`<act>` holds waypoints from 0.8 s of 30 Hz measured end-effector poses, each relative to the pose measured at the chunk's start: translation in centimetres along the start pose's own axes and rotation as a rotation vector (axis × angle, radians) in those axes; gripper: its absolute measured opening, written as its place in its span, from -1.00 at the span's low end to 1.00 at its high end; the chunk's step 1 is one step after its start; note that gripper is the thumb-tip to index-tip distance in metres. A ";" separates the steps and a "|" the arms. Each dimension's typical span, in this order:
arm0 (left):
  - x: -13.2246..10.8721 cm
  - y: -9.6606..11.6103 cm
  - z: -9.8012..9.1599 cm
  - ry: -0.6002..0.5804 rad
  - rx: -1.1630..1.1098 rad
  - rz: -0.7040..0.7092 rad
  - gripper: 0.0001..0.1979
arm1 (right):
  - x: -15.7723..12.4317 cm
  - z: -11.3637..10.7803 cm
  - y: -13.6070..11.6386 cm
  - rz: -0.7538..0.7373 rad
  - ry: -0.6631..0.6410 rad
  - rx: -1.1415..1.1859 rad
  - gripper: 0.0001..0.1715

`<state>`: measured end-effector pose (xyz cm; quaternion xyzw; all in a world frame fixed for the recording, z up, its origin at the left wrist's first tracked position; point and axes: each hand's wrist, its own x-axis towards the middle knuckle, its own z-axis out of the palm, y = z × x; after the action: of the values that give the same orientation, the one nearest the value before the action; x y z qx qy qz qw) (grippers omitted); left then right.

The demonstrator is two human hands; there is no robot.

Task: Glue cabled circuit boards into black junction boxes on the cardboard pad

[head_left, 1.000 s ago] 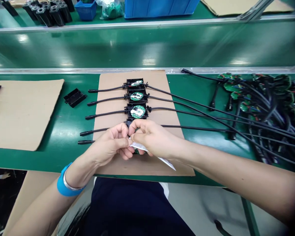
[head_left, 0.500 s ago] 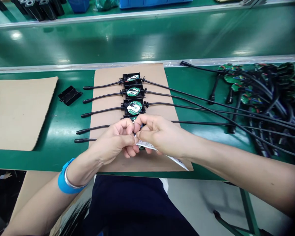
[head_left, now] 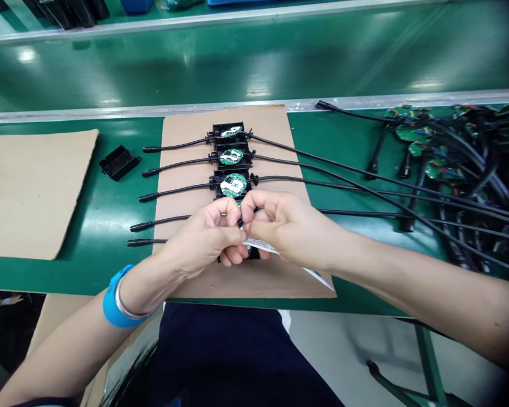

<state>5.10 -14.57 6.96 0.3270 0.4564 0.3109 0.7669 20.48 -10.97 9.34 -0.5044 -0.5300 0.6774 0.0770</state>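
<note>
My left hand [head_left: 214, 232] and my right hand [head_left: 286, 226] meet over the cardboard sheet, both closed in a pinch with fingertips nearly touching. A white printed paper strip [head_left: 261, 244] passes under my right fingers, its tail hanging toward the sheet's front right corner. The strip's near end reaches my left thumb; whatever my left fingers pinch is hidden. Just beyond my hands, black plastic housings [head_left: 242, 146] stand in a row, with round green circuit boards [head_left: 233, 185] on them and black cables [head_left: 173, 193] running out both sides. My hands cover the nearest housings.
A loose black housing [head_left: 119, 163] lies left of the cardboard sheet [head_left: 203, 282]. Another cardboard sheet [head_left: 34, 198] is at far left. Cables with green boards [head_left: 413, 133] are heaped at right. A raised shelf [head_left: 220, 62] runs along the back of the green table [head_left: 123, 226].
Both hands have shifted slightly right, still pinched together, and the paper strip has moved with them. The view has tilted a little.
</note>
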 end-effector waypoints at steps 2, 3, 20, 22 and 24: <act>0.1 0.0 0.0 0.015 0.010 -0.009 -0.78 | 0.2 0.0 0.0 -0.009 0.000 0.015 -0.79; 0.1 0.0 -0.1 0.023 0.016 -0.014 -0.78 | 0.3 0.1 0.0 -0.008 -0.001 0.022 -0.79; 0.1 -0.3 -1.4 0.102 0.016 -0.045 -0.78 | 1.9 0.7 -1.0 0.044 -0.078 -0.173 -0.82; 0.1 -0.3 -1.5 0.106 0.014 -0.044 -0.78 | 2.0 0.7 -1.0 0.055 -0.074 -0.218 -0.83; 0.1 -0.4 -1.5 0.105 0.023 -0.050 -0.79 | 2.0 0.7 -1.1 0.024 -0.064 -0.282 -0.84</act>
<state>3.84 -14.46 6.01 0.3075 0.5075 0.3033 0.7456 18.51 -9.71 8.94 -0.4948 -0.6160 0.6126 -0.0197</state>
